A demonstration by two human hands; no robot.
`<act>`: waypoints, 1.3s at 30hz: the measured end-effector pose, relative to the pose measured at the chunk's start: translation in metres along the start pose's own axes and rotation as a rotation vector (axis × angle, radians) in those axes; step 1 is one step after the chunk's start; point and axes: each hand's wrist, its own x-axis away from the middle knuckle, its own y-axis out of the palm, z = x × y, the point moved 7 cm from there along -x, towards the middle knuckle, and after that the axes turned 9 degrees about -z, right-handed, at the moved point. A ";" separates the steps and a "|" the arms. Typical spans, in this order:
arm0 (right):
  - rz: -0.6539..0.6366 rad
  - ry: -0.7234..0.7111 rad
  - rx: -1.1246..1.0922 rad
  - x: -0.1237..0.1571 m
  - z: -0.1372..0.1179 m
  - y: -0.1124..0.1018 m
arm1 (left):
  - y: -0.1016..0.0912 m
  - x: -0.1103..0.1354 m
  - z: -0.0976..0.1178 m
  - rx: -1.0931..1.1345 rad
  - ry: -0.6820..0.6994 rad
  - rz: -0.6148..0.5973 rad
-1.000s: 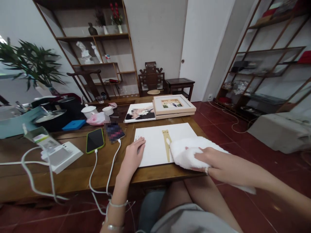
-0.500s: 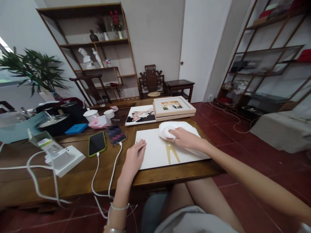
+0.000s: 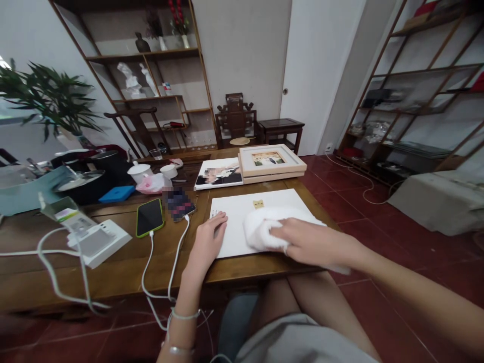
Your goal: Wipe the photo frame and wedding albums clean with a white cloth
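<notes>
A white board lies flat at the near edge of the wooden table. My left hand rests on the board's left edge, fingers lightly curled, holding nothing. My right hand presses a bunched white cloth against the board's near half. A gold stand piece on the board shows only at its top; the cloth hides the rest.
Stacked light wooden photo frames and a loose photo print lie behind the board. Two phones on white cables lie to the left, beside a white box, cups and dark pots. Shelves and chairs ring the room.
My right hand swept the cloth from the board's right side up to its far edge, then back down to the near middle. My left hand stayed put.
</notes>
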 end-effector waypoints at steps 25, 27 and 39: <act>0.069 -0.126 0.086 -0.013 -0.039 0.010 | 0.000 0.000 -0.002 0.009 -0.002 0.001; 0.081 -0.047 0.116 -0.037 -0.019 0.000 | 0.000 0.000 -0.001 0.012 -0.005 -0.007; 0.114 -0.098 0.176 -0.071 -0.017 -0.001 | 0.000 0.000 0.001 0.007 -0.014 -0.032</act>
